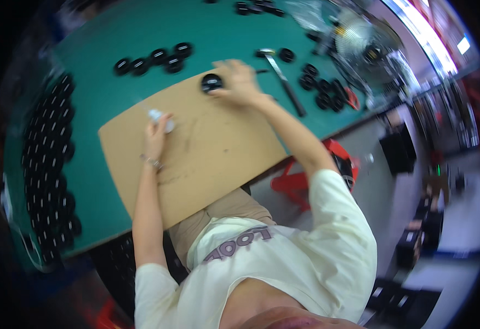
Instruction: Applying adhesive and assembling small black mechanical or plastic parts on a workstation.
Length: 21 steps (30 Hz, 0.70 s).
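My left hand [156, 137] is closed around a small white bottle [154, 114], held over the left part of a brown cardboard sheet [196, 159]. The bottle's ends show on both sides of my fingers. At the sheet's far edge, my right hand [239, 83] has its thumb and fingers at the side of a black round disc [211, 83] with a small pale mark on top. That hand is slightly blurred, but the disc sits between its thumb and fingers.
The green table [92, 203] bears long rows of black discs [48, 159] at the left and a small group [158, 56] at the back. A hammer [284, 82], more black parts [323, 94], red-handled scissors [352, 98] and a fan [360, 44] are at the right. A red stool [290, 183] stands below.
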Each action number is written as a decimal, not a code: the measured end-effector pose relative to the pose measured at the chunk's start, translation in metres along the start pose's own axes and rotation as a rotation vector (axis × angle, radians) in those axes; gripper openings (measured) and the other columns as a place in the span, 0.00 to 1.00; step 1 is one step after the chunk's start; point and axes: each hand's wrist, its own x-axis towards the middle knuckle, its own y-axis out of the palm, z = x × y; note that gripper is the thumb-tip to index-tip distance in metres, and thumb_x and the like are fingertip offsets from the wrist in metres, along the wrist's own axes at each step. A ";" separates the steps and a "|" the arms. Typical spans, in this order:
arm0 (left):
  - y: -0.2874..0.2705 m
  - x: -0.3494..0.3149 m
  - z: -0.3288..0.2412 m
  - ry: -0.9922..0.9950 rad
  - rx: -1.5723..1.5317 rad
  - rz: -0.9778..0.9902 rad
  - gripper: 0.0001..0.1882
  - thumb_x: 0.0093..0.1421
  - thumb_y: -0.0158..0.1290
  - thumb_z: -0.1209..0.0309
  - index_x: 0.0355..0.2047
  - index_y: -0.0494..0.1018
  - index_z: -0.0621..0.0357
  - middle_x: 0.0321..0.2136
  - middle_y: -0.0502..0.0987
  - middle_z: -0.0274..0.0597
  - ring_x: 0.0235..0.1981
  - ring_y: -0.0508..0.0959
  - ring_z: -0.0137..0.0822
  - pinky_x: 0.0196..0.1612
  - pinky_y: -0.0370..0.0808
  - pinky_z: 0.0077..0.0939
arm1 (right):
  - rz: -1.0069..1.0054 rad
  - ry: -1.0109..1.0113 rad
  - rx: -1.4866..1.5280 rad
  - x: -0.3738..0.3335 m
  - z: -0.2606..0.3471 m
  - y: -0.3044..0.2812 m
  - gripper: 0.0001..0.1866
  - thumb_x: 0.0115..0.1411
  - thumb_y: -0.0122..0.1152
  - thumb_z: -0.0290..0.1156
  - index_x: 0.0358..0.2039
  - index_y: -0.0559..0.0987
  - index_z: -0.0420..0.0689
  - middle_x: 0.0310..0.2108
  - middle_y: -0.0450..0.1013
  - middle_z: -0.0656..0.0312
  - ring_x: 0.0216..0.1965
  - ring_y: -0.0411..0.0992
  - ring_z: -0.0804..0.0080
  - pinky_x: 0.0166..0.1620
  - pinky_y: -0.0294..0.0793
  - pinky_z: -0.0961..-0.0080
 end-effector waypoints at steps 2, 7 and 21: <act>-0.003 -0.005 -0.005 0.074 -0.040 0.002 0.17 0.60 0.44 0.60 0.38 0.72 0.63 0.27 0.70 0.29 0.28 0.67 0.20 0.31 0.63 0.16 | 0.115 0.075 0.095 -0.001 0.024 0.025 0.35 0.43 0.58 0.51 0.51 0.64 0.48 0.47 0.62 0.47 0.50 0.58 0.50 0.53 0.53 0.55; 0.008 -0.002 -0.014 0.096 -0.057 -0.028 0.18 0.61 0.42 0.61 0.41 0.68 0.64 0.28 0.69 0.32 0.29 0.67 0.22 0.32 0.64 0.17 | -0.074 -0.081 0.221 -0.042 0.100 0.040 0.32 0.41 0.60 0.51 0.45 0.68 0.46 0.41 0.66 0.50 0.47 0.61 0.52 0.48 0.57 0.55; 0.031 -0.016 -0.038 0.136 -0.127 0.018 0.21 0.59 0.45 0.66 0.48 0.60 0.69 0.51 0.60 0.50 0.51 0.62 0.39 0.53 0.58 0.31 | -0.191 -0.040 0.949 -0.032 0.131 0.011 0.23 0.51 0.55 0.38 0.45 0.66 0.41 0.34 0.71 0.52 0.36 0.69 0.51 0.38 0.69 0.63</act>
